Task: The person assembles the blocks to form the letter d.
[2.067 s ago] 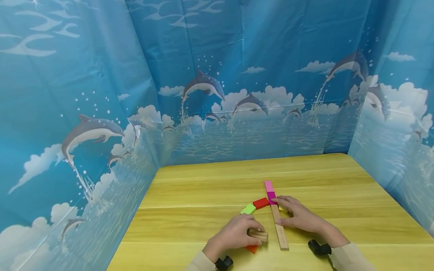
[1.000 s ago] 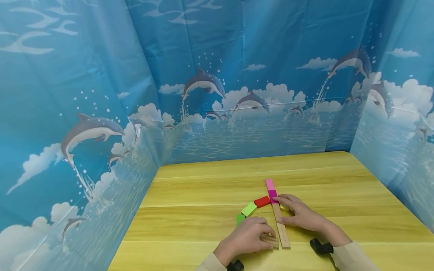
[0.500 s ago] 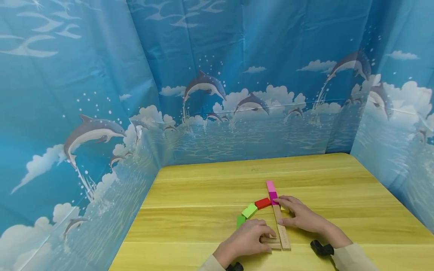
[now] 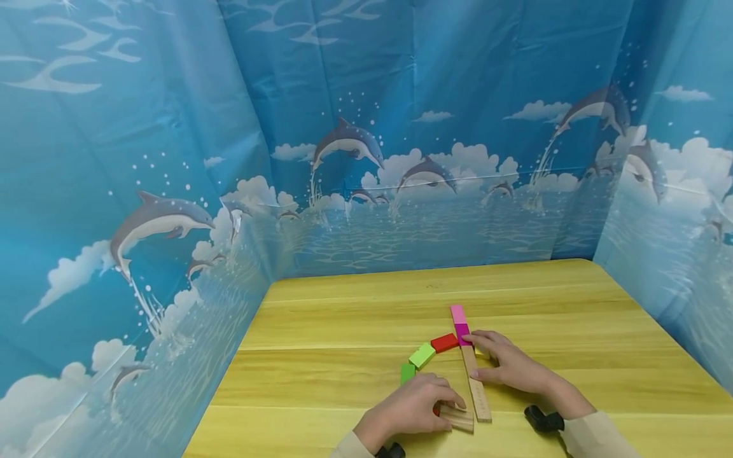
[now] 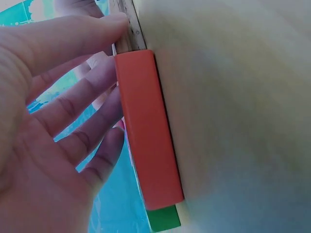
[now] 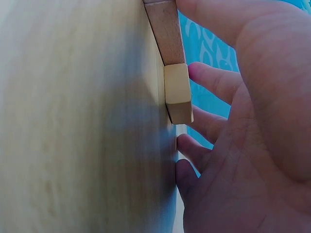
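My left hand [image 4: 417, 407] pinches a pair of plain wooden blocks [image 4: 457, 418] lying side by side, just left of a straight row. Beneath its palm, an orange-red block [image 5: 148, 131] shows in the left wrist view, with a green block [image 4: 408, 373] beyond it. That row runs away from me: two plain wooden blocks [image 4: 476, 395], then a magenta block [image 4: 461, 334] and a pink block [image 4: 457, 314]. My right hand [image 4: 512, 366] rests its thumb and index finger along the row. A yellow block [image 6: 178, 90] is mostly hidden behind its fingers.
A red block [image 4: 444, 343] and a lime block [image 4: 422, 356] curve leftward from the row toward the green one. Everything lies flat on a yellow wood-grain table [image 4: 321, 331]. A blue dolphin-print curtain [image 4: 355, 235] stands behind and at both sides.
My left hand has brought the plain wooden blocks rightward to the row, then drawn slightly back, leaving them slanted. The green block has come into sight. My right hand has stayed in place.
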Available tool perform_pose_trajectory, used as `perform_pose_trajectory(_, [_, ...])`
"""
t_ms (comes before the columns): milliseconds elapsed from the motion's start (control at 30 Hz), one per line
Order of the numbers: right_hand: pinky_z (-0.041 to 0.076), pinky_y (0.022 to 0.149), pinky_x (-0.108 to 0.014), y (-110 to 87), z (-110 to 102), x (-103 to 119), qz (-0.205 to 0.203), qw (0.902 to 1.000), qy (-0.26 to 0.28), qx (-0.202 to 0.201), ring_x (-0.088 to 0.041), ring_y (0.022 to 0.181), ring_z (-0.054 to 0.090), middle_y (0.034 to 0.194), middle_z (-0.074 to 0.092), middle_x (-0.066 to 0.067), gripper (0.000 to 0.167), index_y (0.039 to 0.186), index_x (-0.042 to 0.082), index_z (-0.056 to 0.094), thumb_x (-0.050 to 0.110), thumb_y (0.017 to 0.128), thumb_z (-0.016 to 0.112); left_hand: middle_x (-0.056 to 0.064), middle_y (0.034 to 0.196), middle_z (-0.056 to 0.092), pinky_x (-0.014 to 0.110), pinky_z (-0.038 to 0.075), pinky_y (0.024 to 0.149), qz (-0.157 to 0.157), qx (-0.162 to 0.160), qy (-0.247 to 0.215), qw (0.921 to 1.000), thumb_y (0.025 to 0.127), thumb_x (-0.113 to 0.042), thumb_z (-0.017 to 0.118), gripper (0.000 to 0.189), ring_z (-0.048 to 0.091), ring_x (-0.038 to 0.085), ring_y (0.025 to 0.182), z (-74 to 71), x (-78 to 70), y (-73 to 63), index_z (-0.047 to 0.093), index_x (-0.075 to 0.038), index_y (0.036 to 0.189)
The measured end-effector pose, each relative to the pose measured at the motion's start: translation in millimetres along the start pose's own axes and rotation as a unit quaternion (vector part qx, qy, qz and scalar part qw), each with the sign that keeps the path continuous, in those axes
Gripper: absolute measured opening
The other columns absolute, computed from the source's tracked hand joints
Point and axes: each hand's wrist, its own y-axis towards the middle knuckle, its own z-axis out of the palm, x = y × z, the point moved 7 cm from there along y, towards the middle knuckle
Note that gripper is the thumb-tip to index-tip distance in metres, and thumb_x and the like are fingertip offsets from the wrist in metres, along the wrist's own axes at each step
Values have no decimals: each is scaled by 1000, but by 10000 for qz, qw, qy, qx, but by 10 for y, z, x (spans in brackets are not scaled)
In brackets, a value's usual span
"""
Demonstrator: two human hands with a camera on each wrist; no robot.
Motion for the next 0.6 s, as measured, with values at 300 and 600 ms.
perform_pose_trajectory(300, [35,98,-72,8,3,-16,44,10000,30,17,-51,137,31,152,36,-24,75,153,14,45,46,91,73,-26,98,58,4,32,81,18,31,-68,10000,86,-29,82,32,47,-10,88,-1,-16,-29,73,-30,117])
perform_pose_trajectory(600, [35,99,-72,15,7,-19,70,10000,1,41,-50,137,31,153,36,-24,75,153,13,44,46,91,72,-28,96,54,5,31,77,15,149,17,9999,86,-31,82,35,46,-7,88,9,-28,-60,72,-33,119])
